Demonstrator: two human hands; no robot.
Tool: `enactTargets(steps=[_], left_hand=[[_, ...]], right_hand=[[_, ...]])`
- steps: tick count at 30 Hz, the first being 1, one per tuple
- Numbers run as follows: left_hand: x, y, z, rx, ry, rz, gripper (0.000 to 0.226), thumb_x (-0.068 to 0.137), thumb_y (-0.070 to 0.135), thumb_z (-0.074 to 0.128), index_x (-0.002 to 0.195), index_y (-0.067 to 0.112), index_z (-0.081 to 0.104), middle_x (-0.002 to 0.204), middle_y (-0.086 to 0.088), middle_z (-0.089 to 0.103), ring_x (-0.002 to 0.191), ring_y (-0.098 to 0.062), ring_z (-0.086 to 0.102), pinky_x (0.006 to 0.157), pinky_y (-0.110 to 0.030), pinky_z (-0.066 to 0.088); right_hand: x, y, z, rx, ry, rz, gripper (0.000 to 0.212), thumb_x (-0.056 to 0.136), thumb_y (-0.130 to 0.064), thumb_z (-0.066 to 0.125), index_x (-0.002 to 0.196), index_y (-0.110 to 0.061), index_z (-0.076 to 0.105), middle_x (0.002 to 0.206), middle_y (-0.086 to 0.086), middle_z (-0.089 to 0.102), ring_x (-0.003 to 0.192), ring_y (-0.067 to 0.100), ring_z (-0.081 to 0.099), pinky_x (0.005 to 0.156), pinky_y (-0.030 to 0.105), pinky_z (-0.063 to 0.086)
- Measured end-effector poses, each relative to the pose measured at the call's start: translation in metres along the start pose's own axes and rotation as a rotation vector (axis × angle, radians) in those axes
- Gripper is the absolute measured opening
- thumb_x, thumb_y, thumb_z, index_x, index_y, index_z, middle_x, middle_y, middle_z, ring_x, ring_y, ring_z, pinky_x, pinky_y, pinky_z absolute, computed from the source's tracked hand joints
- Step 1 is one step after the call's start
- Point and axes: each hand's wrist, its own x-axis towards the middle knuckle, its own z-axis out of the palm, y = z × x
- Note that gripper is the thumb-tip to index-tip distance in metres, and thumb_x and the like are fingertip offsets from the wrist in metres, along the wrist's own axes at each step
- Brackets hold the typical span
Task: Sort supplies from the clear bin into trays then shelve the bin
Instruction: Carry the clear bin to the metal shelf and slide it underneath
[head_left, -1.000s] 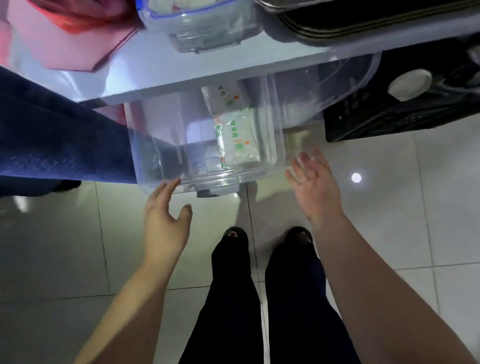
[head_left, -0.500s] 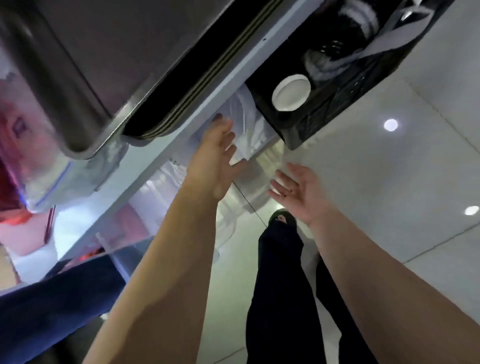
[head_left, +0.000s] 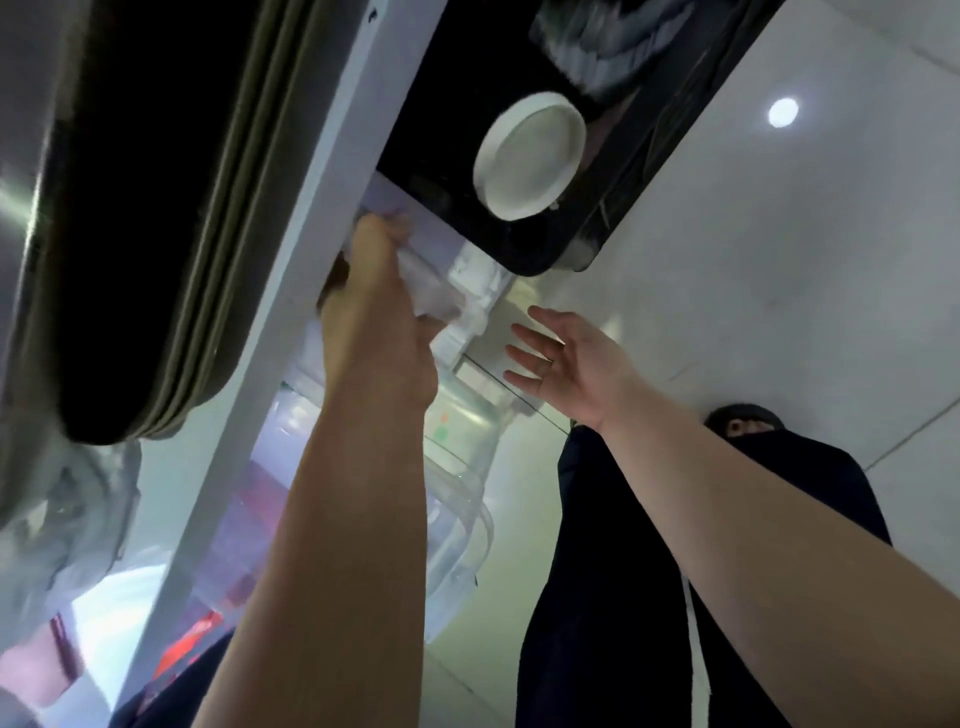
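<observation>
The clear plastic bin (head_left: 457, 467) sits under the white table edge (head_left: 291, 291); the left hand (head_left: 376, 312) presses on its far end, fingers hidden so I cannot tell their state; the right hand (head_left: 566, 364) hovers just right, fingers apart, empty.

One head-worn view, tilted and close, is aimed down past both forearms; the shelf edge (head_left: 291, 291) runs toward 1 o'clock.

I see a black crate (head_left: 524, 67) holding a round white lid (head_left: 530, 161), on pale floor tiles (head_left: 779, 291) just beside the crate.
</observation>
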Motion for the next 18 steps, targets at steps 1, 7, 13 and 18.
enactTargets(steps=[1,7,13,18], left_hand=[[-0.004,-0.005,-0.007,-0.022,-0.016,-0.001,0.022,0.073,0.018,0.063,0.088,0.007,0.052,0.073,-0.003,0.054,0.073,-0.025,0.055,0.077,-0.049,0.053],[-0.028,-0.039,-0.053,-0.152,-0.175,0.021,0.065,0.067,0.0,0.043,0.108,0.048,0.059,0.13,-0.019,0.059,0.116,-0.038,0.059,0.085,-0.062,0.052],[-0.03,-0.05,-0.082,-0.143,-0.379,-0.018,0.087,0.064,-0.011,0.039,0.121,0.052,0.051,0.133,-0.017,0.057,0.121,-0.039,0.055,0.088,-0.063,0.049],[-0.058,-0.06,-0.093,-0.167,-0.362,-0.1,0.09,0.069,-0.016,0.045,0.13,0.049,0.048,0.129,-0.015,0.062,0.118,-0.038,0.058,0.086,-0.058,0.052]], right_hand=[[0.009,0.002,0.005,-0.02,0.02,0.022,0.035,0.096,-0.02,0.049,0.13,-0.014,0.05,0.135,0.014,0.051,0.126,0.036,0.045,0.104,0.057,0.038],[0.051,0.02,0.037,-0.135,0.234,0.146,0.016,0.091,-0.022,0.061,0.089,-0.007,0.056,0.091,0.014,0.057,0.073,0.033,0.068,0.056,0.041,0.059],[0.06,0.021,0.016,-0.078,0.312,0.061,0.012,0.091,-0.005,0.06,0.079,-0.006,0.058,0.079,0.007,0.06,0.061,0.015,0.061,0.051,0.025,0.052],[0.036,0.01,-0.015,-0.145,0.207,-0.069,0.007,0.093,-0.001,0.049,0.094,-0.007,0.053,0.086,0.007,0.055,0.069,0.015,0.057,0.06,0.023,0.053]])
